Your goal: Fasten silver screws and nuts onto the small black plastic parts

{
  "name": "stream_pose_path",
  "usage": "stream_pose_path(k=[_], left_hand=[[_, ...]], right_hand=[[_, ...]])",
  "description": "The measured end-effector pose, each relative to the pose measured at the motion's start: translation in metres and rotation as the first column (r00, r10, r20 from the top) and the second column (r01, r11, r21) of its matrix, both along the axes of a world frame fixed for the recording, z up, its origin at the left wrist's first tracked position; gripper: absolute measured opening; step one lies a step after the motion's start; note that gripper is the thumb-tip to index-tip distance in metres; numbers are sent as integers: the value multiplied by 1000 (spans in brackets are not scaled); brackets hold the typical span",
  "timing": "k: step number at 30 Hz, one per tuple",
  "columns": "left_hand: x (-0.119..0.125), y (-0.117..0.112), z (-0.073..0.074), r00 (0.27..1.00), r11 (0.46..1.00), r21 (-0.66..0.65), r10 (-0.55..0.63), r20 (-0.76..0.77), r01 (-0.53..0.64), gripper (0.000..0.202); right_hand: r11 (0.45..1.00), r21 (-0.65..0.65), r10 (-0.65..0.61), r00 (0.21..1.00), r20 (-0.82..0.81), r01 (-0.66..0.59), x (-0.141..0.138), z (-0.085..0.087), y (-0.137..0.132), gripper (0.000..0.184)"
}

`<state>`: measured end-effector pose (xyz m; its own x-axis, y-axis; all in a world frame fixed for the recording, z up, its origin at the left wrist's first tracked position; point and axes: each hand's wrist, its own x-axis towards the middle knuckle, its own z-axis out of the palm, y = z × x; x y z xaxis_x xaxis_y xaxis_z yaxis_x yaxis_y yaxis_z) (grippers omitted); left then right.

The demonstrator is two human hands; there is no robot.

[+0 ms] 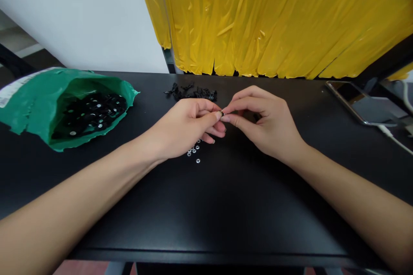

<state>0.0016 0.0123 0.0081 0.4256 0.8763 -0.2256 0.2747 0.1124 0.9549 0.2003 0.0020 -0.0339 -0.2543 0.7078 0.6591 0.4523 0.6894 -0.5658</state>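
Observation:
My left hand [189, 126] and my right hand [264, 122] meet fingertip to fingertip above the middle of the black table [206, 206]. Both are closed in a pinch on one tiny dark part [222, 114] between them. Under my left hand lie several small silver rings [194, 151] on the table. A small heap of black parts [192, 92] sits just beyond my hands.
An open green plastic bag [38, 99] with many black and silver parts lies at the left. A phone [358, 101] with a white cable [395, 139] lies at the right edge. Yellow plastic sheeting [274, 17] hangs behind the table.

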Motion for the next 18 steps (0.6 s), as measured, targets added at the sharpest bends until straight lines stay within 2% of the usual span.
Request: stream_pose_path(k=[8,18], left_hand=[[-6,4,-3,995,994,-89,-50,91,58,15],[-8,5,-3,987,986,-124,-95,133,112,14]], right_hand=[[998,30,51,998,29,-52,4,3,1,4],[990,104,88,994,71,-95,7,5,3,3]])
